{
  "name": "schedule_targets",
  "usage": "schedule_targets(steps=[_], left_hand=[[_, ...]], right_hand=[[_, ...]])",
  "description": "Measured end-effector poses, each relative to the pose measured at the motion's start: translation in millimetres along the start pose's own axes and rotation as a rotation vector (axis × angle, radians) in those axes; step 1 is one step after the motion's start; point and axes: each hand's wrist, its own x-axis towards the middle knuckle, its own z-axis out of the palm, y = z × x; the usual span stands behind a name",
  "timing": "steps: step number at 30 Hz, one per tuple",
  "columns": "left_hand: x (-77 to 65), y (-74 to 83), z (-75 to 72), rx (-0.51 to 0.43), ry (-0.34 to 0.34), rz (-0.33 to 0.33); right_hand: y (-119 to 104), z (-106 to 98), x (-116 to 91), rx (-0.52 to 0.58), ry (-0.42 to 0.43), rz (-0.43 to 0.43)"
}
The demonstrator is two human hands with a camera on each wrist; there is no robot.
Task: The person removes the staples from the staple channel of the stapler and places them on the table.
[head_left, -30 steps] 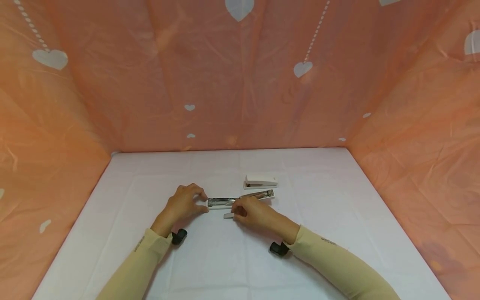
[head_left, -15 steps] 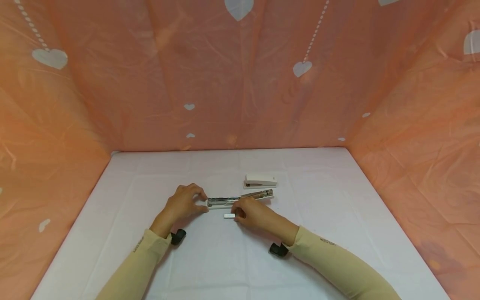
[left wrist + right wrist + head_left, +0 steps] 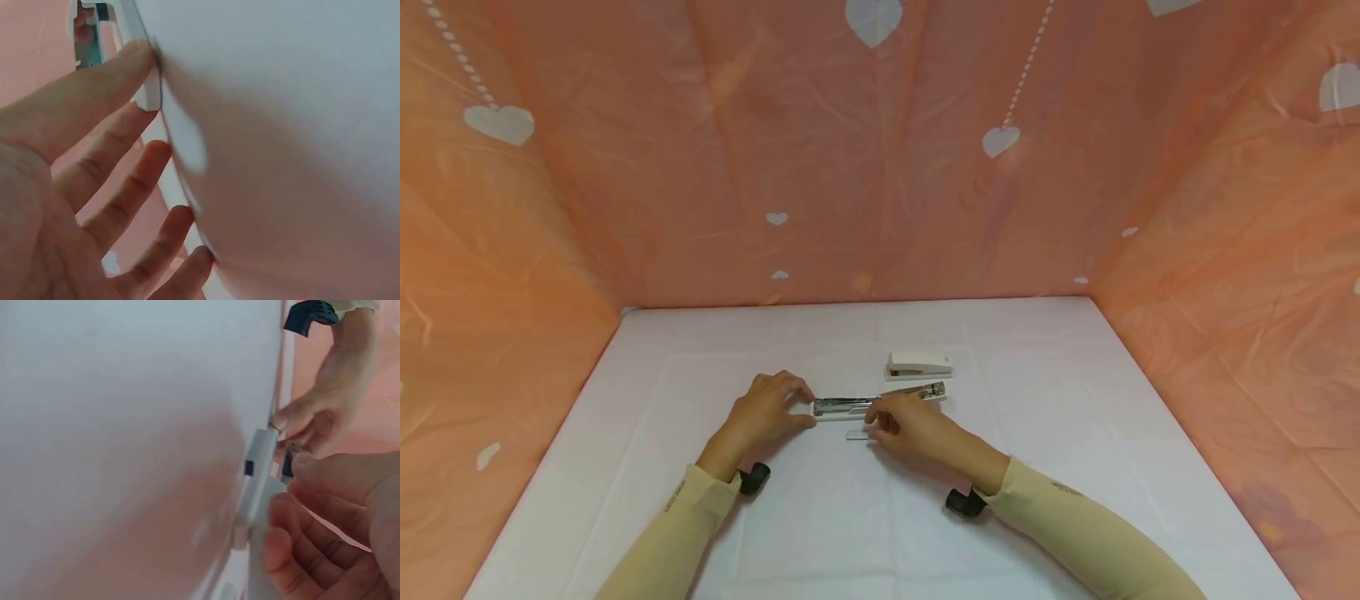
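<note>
A long white-and-metal stapler (image 3: 838,407) lies opened out on the table, its metal channel showing and its right end slightly raised. My left hand (image 3: 767,406) grips its left end between thumb and fingers. In the left wrist view, the thumb presses the white stapler end (image 3: 150,94) while the other fingers reach down to the tabletop. My right hand (image 3: 906,425), fingers curled, is at the stapler's middle and covers part of it. From its fingertips sticks out a small silvery strip (image 3: 857,435), apparently of staples. The right wrist view shows the stapler's white base (image 3: 255,478) beside the curled fingers.
A smaller white stapler (image 3: 919,365), closed, stands just behind the opened one. The white cloth-covered table (image 3: 820,517) ends at an orange curtain (image 3: 880,208) with pale hearts, which rises at the back and both sides.
The silvery strip at my right fingertips has turned, from a bright white face to a thin bluish-grey one. My right hand has shifted very slightly; my left stays on the stapler's end.
</note>
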Motion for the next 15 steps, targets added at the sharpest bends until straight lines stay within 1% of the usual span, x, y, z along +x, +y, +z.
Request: schedule_targets(steps=[3, 7, 10, 12, 15], left_hand=[[0.7, -1.3, -4.4, -0.016, -0.034, 0.009], [0.4, -0.8, -13.3, -0.049, -0.089, 0.032], [1.5, 0.9, -17.0, -0.068, -0.115, 0.043], [3.5, 2.0, -17.7, -0.083, -0.103, 0.038], [8.9, 5.7, -16.7, -0.112, -0.056, 0.027]], right_hand=[[0.1, -7.8, -0.6, 0.004, 0.050, 0.002], [6.6, -17.8, -4.2, 0.023, 0.128, 0.001], [12.5, -25.3, -7.9, 0.048, 0.172, 0.004], [15.8, -30.7, -9.6, 0.060, 0.203, 0.009], [21.0, -38.8, -10.7, 0.069, 0.255, 0.016]])
